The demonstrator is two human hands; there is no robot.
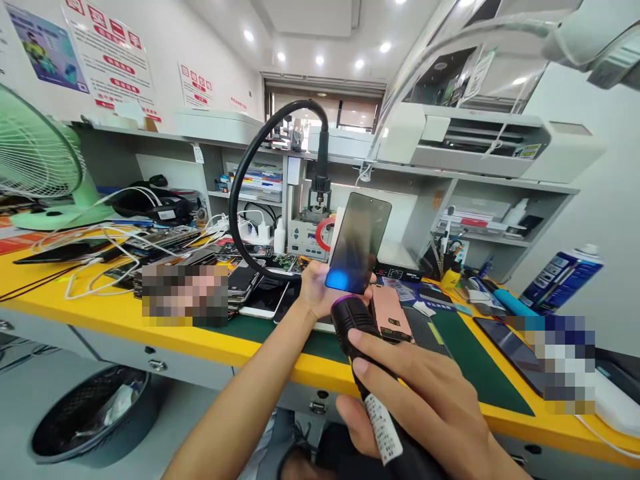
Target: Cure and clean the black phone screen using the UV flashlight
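Observation:
My left hand holds a dark glossy phone screen upright, tilted a little, with the fingers behind its lower part. A blue glow shows on the lower left of the glass. In my right hand is a black flashlight with a purple rim and a white label; its head points at the glass from just below. Behind my hands, a pink phone back part lies on the green mat.
The yellow bench edge crosses in front. Stacked phones lie left of centre, near a green fan. A black hose arches behind. A spray can and dark phone are right; a bin stands below.

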